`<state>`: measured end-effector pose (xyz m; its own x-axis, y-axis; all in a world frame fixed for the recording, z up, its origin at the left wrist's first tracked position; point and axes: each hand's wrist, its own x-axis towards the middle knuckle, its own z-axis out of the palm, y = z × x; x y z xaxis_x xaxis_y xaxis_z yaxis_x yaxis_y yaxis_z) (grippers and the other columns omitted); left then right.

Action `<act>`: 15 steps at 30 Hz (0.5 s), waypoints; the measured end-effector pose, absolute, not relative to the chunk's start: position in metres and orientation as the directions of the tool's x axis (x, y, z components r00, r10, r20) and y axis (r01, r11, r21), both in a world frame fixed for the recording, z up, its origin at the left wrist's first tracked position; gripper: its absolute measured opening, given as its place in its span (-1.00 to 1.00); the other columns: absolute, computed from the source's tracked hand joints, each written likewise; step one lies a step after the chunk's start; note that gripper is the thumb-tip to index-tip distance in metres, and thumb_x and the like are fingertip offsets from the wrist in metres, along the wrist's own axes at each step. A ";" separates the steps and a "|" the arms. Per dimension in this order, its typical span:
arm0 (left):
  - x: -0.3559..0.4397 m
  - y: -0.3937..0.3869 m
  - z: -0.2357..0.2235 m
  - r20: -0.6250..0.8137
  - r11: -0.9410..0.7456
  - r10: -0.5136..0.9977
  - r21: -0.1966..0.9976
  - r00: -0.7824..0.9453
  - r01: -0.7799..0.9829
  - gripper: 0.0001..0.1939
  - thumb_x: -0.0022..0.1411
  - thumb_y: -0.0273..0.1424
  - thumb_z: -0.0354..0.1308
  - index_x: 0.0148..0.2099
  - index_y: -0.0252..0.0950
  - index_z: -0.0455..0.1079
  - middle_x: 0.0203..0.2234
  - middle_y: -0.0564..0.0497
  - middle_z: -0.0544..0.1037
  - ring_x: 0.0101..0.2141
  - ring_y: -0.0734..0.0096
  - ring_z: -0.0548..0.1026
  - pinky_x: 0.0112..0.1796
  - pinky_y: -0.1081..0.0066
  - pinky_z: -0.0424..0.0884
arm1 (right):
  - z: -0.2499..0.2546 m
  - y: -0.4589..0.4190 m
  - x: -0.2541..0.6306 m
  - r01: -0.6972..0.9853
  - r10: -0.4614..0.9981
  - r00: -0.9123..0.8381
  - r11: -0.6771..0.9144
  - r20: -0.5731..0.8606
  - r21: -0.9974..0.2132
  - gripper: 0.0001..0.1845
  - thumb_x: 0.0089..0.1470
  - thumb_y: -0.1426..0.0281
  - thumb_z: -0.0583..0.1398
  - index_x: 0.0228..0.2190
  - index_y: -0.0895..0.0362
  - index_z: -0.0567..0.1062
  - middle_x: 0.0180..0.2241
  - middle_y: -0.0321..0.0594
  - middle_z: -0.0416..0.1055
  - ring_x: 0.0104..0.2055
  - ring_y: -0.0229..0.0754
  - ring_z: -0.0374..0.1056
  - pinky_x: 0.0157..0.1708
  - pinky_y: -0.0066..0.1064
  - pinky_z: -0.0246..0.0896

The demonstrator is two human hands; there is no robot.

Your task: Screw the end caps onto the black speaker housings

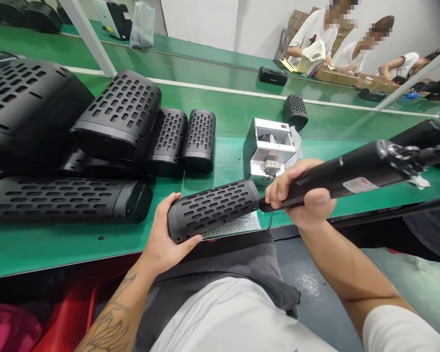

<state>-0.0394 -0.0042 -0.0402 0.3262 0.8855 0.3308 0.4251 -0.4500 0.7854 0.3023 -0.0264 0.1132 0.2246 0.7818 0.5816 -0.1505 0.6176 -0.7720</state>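
My left hand (170,239) grips the near left end of a black speaker housing (216,208) with rows of slotted holes, its fingers wrapped round that end. The housing lies tilted over bubble wrap (234,226) at the bench's front edge. My right hand (302,195) is closed around a black electric screwdriver (337,171), which has a label on its side and a metal hanging ring at its rear. The screwdriver's tip end points at the housing's right end. Whether the bit touches a screw cannot be seen.
Behind the housing stands a white screw feeder (269,151). More black slotted housings (200,139) are grouped at the left, some stacked. Another housing (295,111) is behind the feeder. White rails (205,88) cross the green bench (227,146). Several people (315,34) work across the bench.
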 end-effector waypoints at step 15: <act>-0.045 0.005 -0.041 0.371 -0.530 0.842 0.710 0.392 0.464 0.29 0.41 0.06 0.61 0.86 0.02 -0.07 0.54 -0.30 0.46 0.48 -0.34 0.59 0.48 -0.30 0.59 | 0.114 -0.019 0.301 -0.192 0.853 0.081 0.521 0.516 -0.831 -0.52 0.22 -0.04 0.68 -0.26 -0.02 0.66 -0.58 -0.45 0.56 -0.72 -0.23 0.36 -0.67 -0.36 0.45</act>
<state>-0.0449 0.0049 -0.0407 0.3921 0.8416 0.3714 0.4636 -0.5295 0.7104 0.3013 -0.0194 0.1145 0.0810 0.8529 0.5158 -0.1925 0.5211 -0.8315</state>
